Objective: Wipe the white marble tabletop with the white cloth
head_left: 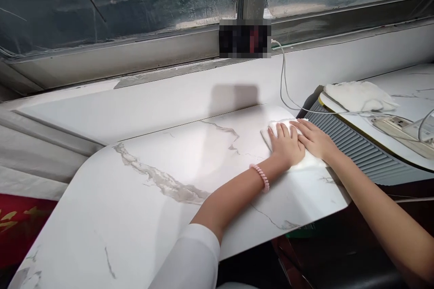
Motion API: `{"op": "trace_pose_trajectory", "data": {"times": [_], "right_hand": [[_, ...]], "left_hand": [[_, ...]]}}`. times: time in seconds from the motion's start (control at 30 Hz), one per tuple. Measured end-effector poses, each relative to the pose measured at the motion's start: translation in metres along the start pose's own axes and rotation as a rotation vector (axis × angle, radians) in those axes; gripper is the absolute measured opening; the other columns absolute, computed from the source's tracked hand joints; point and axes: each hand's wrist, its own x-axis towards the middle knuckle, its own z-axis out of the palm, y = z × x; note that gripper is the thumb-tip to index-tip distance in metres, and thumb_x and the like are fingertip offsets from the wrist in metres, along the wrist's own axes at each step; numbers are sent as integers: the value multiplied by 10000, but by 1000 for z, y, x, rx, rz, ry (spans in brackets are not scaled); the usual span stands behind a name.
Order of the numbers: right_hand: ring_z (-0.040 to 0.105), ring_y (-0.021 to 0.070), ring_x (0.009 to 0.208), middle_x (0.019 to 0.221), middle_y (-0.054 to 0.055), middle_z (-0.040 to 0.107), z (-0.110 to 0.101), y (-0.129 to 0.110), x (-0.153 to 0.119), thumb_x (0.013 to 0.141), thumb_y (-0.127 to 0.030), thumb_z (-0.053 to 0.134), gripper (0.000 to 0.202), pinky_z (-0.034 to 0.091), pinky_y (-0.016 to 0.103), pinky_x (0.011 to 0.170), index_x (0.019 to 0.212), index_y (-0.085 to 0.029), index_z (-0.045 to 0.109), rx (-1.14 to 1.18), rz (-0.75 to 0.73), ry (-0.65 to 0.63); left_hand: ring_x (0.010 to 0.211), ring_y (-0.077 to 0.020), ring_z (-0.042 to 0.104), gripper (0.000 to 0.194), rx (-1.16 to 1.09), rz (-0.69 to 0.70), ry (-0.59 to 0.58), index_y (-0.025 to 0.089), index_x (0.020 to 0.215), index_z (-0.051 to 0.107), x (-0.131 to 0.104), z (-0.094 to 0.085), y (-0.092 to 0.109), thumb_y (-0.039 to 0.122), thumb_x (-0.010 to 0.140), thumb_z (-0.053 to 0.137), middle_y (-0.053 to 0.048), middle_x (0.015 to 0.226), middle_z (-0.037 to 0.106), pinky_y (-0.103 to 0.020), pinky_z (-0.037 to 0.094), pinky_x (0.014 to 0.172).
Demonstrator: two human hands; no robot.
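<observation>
My left hand (286, 144) lies flat on a folded white cloth (305, 161), with its fingers spread across it. Just right of it, my right hand (313, 137) also rests on the cloth, fingers stretched out and touching the left hand. The cloth lies near the right end of a white marble-patterned tabletop (142, 226). Part of the cloth is hidden under both palms. On my left wrist is a pink coiled band (260, 177).
A phone-like device (244, 39), blurred out, leans at the window frame. Its white cable (284, 67) runs right to a power strip (403, 131). Another white cloth (361, 95) lies on the neighbouring table with grey ribbed sides (359, 140). Red fabric (23, 230) hangs at left.
</observation>
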Motion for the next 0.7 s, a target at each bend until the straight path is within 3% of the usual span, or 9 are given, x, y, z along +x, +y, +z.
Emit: {"op": "trace_pose_trajectory", "data": {"times": [0.17,0.4,0.53,0.7], "right_hand": [[450,272,1334,1429,113,518,14,4,49,932,-306,314,502,421,472,1058,1380,-199,513,0,29,24],[449,278,1321,1421,163,509,31,-33,108,917,-271,343,508,361,433,1094,1379,-151,517,23,-93,4],[429,304,1334,1443,192,473,36,-51,113,926,-270,314,518,349,464,1093,1385,-121,502,35,-123,4],[399,285,1368,1468,153,461,32,-64,84,939,-290,281,513,341,478,1107,1380,-140,496,11,-136,17]], "left_hand": [[1443,-284,246,547,7,12,-14,104,1472,336,41,-2,-29,333,977,290,-182,1538,328,-542,172,1171],[1465,-272,202,551,-8,-124,-44,111,1496,309,57,-15,-83,325,993,237,-161,1566,285,-516,119,1192],[1464,-263,209,554,-11,-144,-3,119,1501,303,50,-17,-98,332,993,239,-154,1564,294,-508,116,1196],[1469,-275,191,560,13,-139,-8,109,1502,302,23,-19,-93,339,994,249,-161,1569,280,-525,103,1195]]}}
